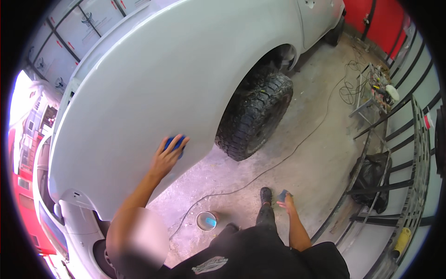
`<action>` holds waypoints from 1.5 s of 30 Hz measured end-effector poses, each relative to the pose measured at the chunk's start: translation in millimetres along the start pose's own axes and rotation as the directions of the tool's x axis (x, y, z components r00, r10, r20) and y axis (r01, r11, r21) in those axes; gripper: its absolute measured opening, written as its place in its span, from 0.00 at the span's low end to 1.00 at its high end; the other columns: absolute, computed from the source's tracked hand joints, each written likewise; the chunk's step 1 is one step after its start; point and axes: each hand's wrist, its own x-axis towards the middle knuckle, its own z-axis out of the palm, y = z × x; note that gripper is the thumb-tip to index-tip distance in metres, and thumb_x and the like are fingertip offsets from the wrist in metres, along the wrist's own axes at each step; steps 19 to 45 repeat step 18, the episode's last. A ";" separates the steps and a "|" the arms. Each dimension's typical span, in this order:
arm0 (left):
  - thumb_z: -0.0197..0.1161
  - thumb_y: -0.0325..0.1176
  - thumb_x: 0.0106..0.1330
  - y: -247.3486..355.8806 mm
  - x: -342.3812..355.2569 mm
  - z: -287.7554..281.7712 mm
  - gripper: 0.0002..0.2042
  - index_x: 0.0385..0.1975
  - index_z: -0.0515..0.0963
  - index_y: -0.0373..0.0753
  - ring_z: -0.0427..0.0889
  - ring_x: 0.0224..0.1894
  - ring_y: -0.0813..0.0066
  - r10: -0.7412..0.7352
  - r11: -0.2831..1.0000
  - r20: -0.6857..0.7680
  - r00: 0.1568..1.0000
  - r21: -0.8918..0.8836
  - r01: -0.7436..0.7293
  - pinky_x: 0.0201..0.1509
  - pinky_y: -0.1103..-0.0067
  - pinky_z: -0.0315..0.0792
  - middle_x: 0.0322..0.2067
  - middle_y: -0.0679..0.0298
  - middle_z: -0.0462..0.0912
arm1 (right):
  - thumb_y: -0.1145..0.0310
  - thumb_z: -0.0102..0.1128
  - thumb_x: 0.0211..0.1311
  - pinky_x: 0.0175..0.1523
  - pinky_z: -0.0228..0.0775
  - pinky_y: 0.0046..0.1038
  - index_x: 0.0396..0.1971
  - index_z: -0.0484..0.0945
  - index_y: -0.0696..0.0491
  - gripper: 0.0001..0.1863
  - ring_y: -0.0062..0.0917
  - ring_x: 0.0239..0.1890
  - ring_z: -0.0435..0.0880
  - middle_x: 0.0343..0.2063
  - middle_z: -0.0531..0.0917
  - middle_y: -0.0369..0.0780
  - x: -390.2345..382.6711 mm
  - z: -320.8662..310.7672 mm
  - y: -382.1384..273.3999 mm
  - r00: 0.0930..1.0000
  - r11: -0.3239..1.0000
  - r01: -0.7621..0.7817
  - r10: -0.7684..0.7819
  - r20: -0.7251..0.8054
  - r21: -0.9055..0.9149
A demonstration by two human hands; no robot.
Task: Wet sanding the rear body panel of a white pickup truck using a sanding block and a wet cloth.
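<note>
My left hand (166,156) is pressed on the lower rear side panel of a pale grey vehicle body (153,83). Its fingers are wrapped over a blue block (174,143), perhaps a sanding block, lying against the panel between my hand and the wheel arch. Low at my right side, away from the vehicle, my right hand (288,203) grips a small grey-blue pad (282,195). Whether that pad is a sponge or folded abrasive, I cannot tell. On the floor between my arms stands a round bucket (199,222) with something light blue inside.
A muddy, chunky-treaded tyre (260,116) fills the wheel arch. A dark cable (278,162) runs across the concrete floor. Along the right are a metal rack (413,153), a black bag (371,181) and a small stand (371,100) with tools. A red door (357,18) is at the back.
</note>
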 end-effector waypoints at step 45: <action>0.56 0.41 0.74 493.8 -288.4 283.0 0.20 0.56 0.81 0.35 0.84 0.48 0.42 -0.402 -0.250 0.906 0.135 -0.250 0.936 0.59 0.55 0.73 0.45 0.40 0.85 | 0.31 0.38 0.72 0.63 0.71 0.45 0.59 0.78 0.57 0.43 0.51 0.58 0.81 0.48 0.84 0.60 74.5 169.0 125.9 0.746 0.282 0.655 -0.092 0.660 -0.701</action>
